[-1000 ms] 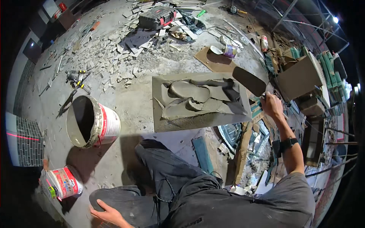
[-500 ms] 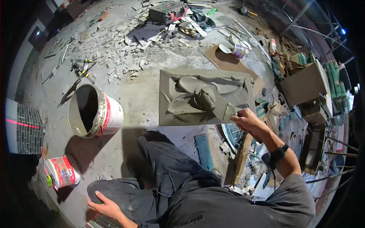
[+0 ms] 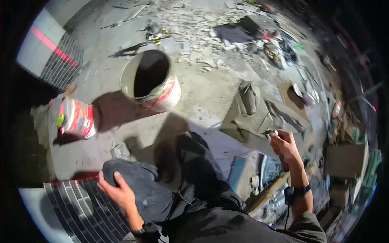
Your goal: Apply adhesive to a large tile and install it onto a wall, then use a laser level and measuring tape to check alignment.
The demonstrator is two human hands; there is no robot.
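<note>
My right hand (image 3: 287, 146) grips a trowel by its handle (image 3: 284, 163) over a slab (image 3: 230, 128) heaped with grey wet mortar (image 3: 251, 98). The blade is down in the mortar and hard to tell from it. My left hand (image 3: 121, 193) rests on my bent left knee, thumb and fingers apart, holding nothing. A large white-and-red bucket (image 3: 164, 97) with a dark inside stands left of the slab. A smaller white-and-red tub (image 3: 79, 117) is farther left.
Dark brick-patterned panels (image 3: 77, 208) lie at lower left; another stands upper left (image 3: 60, 65). Tools (image 3: 154, 34) and broken tile pieces (image 3: 214, 44) litter the floor beyond. Cardboard boxes (image 3: 344, 160), planks and scrap crowd the right. A blue strip (image 3: 236, 173) lies beside my legs.
My view has swung left, shifting the scene right and blurring it. The trowel blade, earlier raised beside the slab, came down into the mortar. My left hand stays on the knee.
</note>
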